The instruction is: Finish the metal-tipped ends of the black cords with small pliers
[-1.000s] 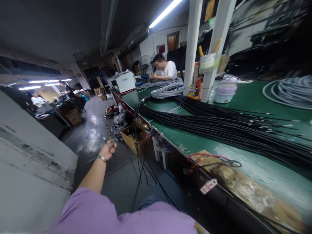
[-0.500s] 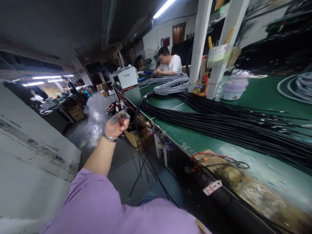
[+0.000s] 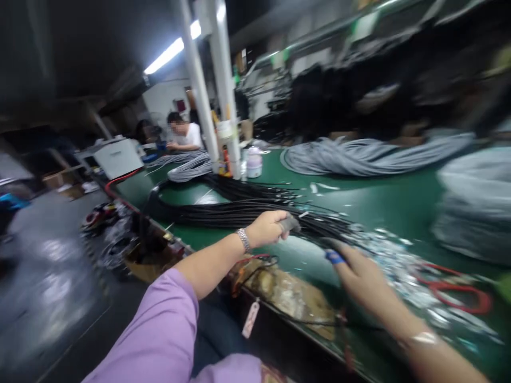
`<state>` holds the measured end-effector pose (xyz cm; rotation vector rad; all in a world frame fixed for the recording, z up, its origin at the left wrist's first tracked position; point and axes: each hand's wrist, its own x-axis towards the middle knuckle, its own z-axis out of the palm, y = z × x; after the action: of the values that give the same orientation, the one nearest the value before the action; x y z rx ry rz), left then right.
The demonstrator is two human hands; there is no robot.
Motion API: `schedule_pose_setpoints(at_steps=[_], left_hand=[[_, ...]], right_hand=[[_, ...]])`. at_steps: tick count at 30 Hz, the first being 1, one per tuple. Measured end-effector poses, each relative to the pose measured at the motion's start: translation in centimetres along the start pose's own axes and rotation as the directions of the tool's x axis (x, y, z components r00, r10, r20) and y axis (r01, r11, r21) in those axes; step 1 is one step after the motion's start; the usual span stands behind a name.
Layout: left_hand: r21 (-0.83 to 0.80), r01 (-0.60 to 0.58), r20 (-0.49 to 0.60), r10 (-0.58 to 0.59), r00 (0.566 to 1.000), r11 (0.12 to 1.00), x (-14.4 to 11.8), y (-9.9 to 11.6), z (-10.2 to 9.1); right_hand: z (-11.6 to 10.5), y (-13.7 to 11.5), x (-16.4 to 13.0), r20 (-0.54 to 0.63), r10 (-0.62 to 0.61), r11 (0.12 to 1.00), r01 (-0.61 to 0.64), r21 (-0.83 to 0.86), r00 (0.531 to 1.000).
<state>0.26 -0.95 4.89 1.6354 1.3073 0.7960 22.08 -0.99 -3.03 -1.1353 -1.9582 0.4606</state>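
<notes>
My left hand (image 3: 272,229), with grey covers on its fingertips and a metal watch band at the wrist, is over the near side of a bundle of black cables (image 3: 223,213). Its fingers are curled together; anything between them is too blurred to make out. My right hand (image 3: 355,268), a blue band round one finger, reaches to the cables' right-hand ends beside the left hand. Motion smears its fingers, and whether they grip a cable does not show. The cables lie along the green table (image 3: 371,197), bent into a loop at the far left.
Small shiny pieces (image 3: 391,250) and red-handled scissors (image 3: 463,295) lie at the right. Grey cable coils (image 3: 359,157) and a clear plastic bag (image 3: 475,213) stand behind. White posts (image 3: 225,90) rise from the table near a lidded tub (image 3: 254,162). A person (image 3: 187,135) sits farther back.
My view has turned right. My left hand has moved from beyond the table's edge to above the black cables, and my right hand has come into view. No dangling cables show now.
</notes>
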Motion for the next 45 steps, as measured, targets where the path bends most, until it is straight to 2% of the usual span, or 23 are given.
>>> schedule_pose_setpoints(at_steps=[3, 5, 9, 14, 17, 19, 21, 24, 28, 32, 40, 43, 45], left_hand=[[-0.141, 0.102, 0.094, -0.089, 0.992, 0.985, 3.2, -0.4, 2.4], [-0.200, 0.132, 0.112, -0.111, 0.988, 0.971, 4.2, -1.0, 3.4], [-0.206, 0.060, 0.105, -0.039, 0.994, 0.977, 4.5, -2.5, 3.8], [-0.170, 0.016, 0.145, 0.009, 0.989, 0.985, 4.1, -3.6, 3.5], [-0.103, -0.044, 0.095, 0.054, 0.994, 0.994, 4.0, -4.1, 3.7], [-0.018, -0.142, 0.043, 0.143, 0.989, 0.990, 3.8, -4.3, 3.8], [0.107, -0.272, -0.008, 0.275, 0.962, 0.956, 3.4, -4.4, 3.9], [0.326, -0.412, -0.060, 0.453, 0.890, 0.851, 2.9, -4.2, 3.9], [0.566, -0.471, -0.034, 0.590, 0.807, 0.677, 2.7, -4.3, 4.0], [0.678, -0.506, 0.007, 0.684, 0.730, 0.533, 2.5, -4.4, 4.2], [0.745, -0.519, 0.057, 0.734, 0.676, 0.419, 2.5, -5.0, 4.1], [0.731, -0.540, 0.063, 0.747, 0.662, 0.417, 2.6, -5.1, 4.1], [0.701, -0.553, 0.051, 0.742, 0.668, 0.450, 2.6, -5.1, 4.1]], right_hand=[[0.7, -1.1, 0.1, 0.022, 0.077, 0.997, -0.078, 0.028, 0.997], [0.9, -1.3, 0.2, 0.022, 0.131, 0.990, -0.132, 0.055, 0.991], [0.7, -1.2, 0.0, -0.019, 0.197, 0.974, -0.193, 0.116, 0.980], [0.6, -1.6, -0.1, -0.004, 0.186, 0.970, -0.183, 0.163, 0.983], [0.7, -1.9, -0.1, 0.030, 0.179, 0.960, -0.181, 0.214, 0.983], [0.9, -2.1, -0.2, 0.036, 0.184, 0.950, -0.187, 0.251, 0.982], [1.2, -2.2, -0.3, 0.038, 0.196, 0.936, -0.199, 0.290, 0.980], [1.5, -2.5, -0.5, 0.052, 0.251, 0.898, -0.252, 0.360, 0.967], [1.8, -2.9, -0.7, 0.083, 0.332, 0.829, -0.333, 0.449, 0.940], [2.1, -3.0, -0.7, 0.135, 0.390, 0.753, -0.400, 0.523, 0.911], [2.5, -2.8, -0.7, 0.210, 0.466, 0.635, -0.490, 0.597, 0.860], [2.4, -3.1, -0.7, 0.216, 0.472, 0.610, -0.494, 0.619, 0.855], [2.2, -3.2, -0.6, 0.201, 0.465, 0.618, -0.479, 0.623, 0.862]])
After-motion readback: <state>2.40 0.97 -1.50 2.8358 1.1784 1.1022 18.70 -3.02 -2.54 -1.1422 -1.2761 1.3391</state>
